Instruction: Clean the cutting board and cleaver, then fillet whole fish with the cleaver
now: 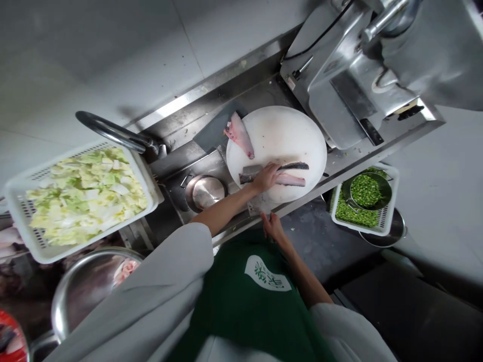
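Observation:
A round white cutting board (290, 136) lies on the steel counter. On its near side are two long fish strips (292, 179), one with dark skin. My left hand (266, 177) lies flat on their left ends, fingers stretched out. My right hand (272, 226) is at the board's near edge with its fingers curled. A pale grey flat shape (259, 203) shows just in front of it, and I cannot make out what the hand holds. Another pink fish piece (239, 134) rests at the board's far left, beside a cleaver (214, 133).
A white basket of chopped cabbage (81, 196) sits at the left, behind it a curved tap (113, 131). A steel bowl (206, 191) stands left of the board. At the right are a basket of chopped greens (362, 201) and a steel machine (354, 75). A large steel basin (90, 291) is at lower left.

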A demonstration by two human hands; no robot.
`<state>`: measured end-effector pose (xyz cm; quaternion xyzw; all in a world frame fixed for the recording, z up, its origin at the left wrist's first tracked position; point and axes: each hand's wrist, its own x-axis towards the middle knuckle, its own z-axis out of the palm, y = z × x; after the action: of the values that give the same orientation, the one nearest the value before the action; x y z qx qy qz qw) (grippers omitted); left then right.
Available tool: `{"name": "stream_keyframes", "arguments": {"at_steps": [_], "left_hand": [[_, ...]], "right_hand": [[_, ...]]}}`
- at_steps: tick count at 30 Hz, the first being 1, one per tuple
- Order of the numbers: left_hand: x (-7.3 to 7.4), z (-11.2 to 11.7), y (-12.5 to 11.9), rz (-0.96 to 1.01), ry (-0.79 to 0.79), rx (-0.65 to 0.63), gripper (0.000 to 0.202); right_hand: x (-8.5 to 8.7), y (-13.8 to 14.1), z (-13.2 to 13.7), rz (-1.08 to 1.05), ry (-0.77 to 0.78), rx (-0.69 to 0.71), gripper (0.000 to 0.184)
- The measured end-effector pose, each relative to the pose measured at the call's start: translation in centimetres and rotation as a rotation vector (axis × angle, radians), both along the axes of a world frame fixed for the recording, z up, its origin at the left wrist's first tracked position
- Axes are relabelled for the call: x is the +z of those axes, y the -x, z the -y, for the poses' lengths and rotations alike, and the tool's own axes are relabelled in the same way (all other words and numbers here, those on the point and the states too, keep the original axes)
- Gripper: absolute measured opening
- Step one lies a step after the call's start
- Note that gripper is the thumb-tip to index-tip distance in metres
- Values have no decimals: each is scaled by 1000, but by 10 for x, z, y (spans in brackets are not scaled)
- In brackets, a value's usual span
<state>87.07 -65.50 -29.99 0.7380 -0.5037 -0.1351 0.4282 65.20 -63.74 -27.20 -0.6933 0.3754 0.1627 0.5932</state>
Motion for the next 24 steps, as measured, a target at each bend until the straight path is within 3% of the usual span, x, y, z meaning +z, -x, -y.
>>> {"name": "stream_keyframes", "arguments": {"at_steps": [4,8,12,15,18,21,24], "left_hand": [[-3,-14,20,16,-12,-40,29],[-1,-27,32,-1,104,-34,35],[0,-28,32,-24,164,-20,40],[12,-27,20,-56,207,57,40],[40,-43,-4,-119,263,283,43],[65,-87,-31,-216,331,666,48],[61,-143,-49,-338,429,1025,50]], "right_hand": [[-2,-25,-8,31,16,-68,57],[2,-46,-18,22,37,-96,49],[6,-51,-22,29,46,-100,46],[8,-46,-22,16,62,-108,46],[8,-36,-21,-15,103,-101,46],[6,-30,-19,-35,144,-91,44],[4,-30,-13,-57,182,-77,43]]}}
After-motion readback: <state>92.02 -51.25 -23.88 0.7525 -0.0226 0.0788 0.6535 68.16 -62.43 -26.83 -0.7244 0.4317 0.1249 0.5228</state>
